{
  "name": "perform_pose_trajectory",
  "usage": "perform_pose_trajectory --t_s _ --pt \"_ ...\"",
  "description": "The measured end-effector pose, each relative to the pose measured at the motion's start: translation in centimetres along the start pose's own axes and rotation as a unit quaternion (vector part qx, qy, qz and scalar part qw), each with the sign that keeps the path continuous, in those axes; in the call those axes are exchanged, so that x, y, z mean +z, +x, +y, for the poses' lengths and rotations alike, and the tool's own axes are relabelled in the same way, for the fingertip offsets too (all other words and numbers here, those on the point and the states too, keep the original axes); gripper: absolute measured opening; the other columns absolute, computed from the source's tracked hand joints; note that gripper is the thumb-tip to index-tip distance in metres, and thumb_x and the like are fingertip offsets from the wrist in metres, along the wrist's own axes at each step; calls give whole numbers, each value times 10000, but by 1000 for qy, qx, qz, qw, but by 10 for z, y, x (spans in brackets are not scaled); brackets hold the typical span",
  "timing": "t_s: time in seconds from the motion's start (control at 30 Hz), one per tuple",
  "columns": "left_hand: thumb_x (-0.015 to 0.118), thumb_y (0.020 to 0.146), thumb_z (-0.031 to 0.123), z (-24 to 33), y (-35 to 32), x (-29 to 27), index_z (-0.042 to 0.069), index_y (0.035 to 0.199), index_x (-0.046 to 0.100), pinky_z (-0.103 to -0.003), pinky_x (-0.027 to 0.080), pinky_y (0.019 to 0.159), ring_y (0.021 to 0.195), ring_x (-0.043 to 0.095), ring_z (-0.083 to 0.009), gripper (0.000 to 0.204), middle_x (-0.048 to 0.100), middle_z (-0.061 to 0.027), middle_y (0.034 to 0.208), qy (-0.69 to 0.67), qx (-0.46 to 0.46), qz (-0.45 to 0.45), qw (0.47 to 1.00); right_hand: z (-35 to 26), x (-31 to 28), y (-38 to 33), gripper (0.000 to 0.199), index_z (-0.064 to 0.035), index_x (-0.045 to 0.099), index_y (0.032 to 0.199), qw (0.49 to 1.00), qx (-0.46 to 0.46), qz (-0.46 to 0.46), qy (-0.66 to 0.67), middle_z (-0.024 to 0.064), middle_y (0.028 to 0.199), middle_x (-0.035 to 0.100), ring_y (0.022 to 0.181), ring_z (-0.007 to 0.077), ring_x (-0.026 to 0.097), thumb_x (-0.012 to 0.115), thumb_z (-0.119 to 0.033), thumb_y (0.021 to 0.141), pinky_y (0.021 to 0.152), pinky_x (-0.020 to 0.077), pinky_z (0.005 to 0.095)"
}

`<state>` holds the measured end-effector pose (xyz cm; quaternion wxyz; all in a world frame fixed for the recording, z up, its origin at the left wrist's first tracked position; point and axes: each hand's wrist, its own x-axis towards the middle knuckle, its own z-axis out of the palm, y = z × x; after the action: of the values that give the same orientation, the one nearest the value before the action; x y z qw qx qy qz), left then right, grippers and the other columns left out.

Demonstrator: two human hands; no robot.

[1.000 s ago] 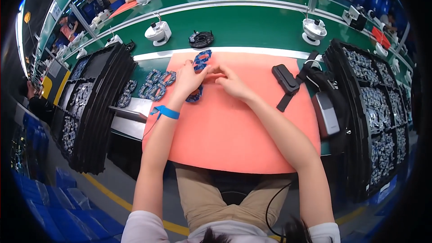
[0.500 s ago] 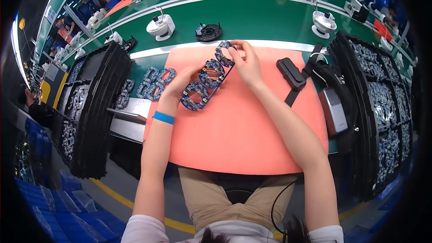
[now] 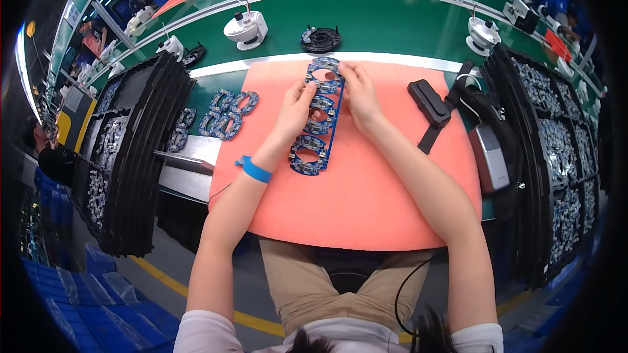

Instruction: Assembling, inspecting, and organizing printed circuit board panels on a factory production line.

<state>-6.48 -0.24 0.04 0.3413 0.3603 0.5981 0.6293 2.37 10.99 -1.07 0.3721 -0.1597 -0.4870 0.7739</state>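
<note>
A panel of three ring-shaped blue circuit boards [image 3: 307,171] joined along a narrow blue edge strip is held above the pink mat [image 3: 366,209]. My left hand [image 3: 297,110], with a blue wrist strap [image 3: 256,170] below it, is closed on the panel's left side, thumb near the upper ring. My right hand [image 3: 360,95] grips the strip at the top right corner with its fingertips. The panel stands nearly straight up and down in view. Several loose ring boards [image 3: 229,124] lie left of the mat.
Stacked black trays [image 3: 140,117] of boards stand at the left, more black trays [image 3: 556,150] at the right. A black case with a strap [image 3: 428,104] and a grey box-shaped device [image 3: 489,157] lie right. Beyond are a round black part [image 3: 320,39] and white housings [image 3: 246,29].
The circuit board panel has swung from a slant to nearly upright in view, its lower end moving right. My left hand has moved right and up along it; my right hand remains near its top.
</note>
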Motion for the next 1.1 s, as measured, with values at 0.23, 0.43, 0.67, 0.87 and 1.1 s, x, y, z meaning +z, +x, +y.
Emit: perform_pose_trajectory --t_s 0.23,0.43,0.67,0.87,1.1 --pt "459 929 246 5 7 -4 14 954 567 -198 474 594 707 585 -81 257 609 -30 811 -43 73 61 995 -13 0 -4 222 -26 585 968 998 -2 -53 -20 26 882 615 775 78 579 569 -229 880 695 456 213" --pt "439 931 244 6 8 -15 18 975 584 -195 456 619 753 568 -70 272 593 -26 855 -29 118 80 989 -11 3 -8 220 -31 607 957 994 66 -70 57 16 857 620 779 76 572 597 -228 860 695 455 227" --pt "336 964 374 18 6 -5 32 940 579 -188 443 667 772 565 -60 420 600 -22 884 -20 128 55 990 -19 10 -12 176 -18 645 842 999 24 -22 -18 16 803 619 729 64 546 625 -192 829 633 410 201" --pt "307 969 369 28 -5 -5 40 854 558 -199 497 621 742 591 -81 429 609 -44 878 -151 80 2 985 -33 16 -20 157 -2 643 838 997 27 -71 31 25 725 607 651 64 542 609 -156 832 626 431 194" --pt "452 875 439 24 -2 -14 62 1025 558 -224 504 636 764 604 -112 420 609 -41 906 -57 -4 39 998 -27 17 -23 140 -41 631 902 991 111 -56 -56 -21 742 607 668 46 542 589 -163 850 644 440 195"
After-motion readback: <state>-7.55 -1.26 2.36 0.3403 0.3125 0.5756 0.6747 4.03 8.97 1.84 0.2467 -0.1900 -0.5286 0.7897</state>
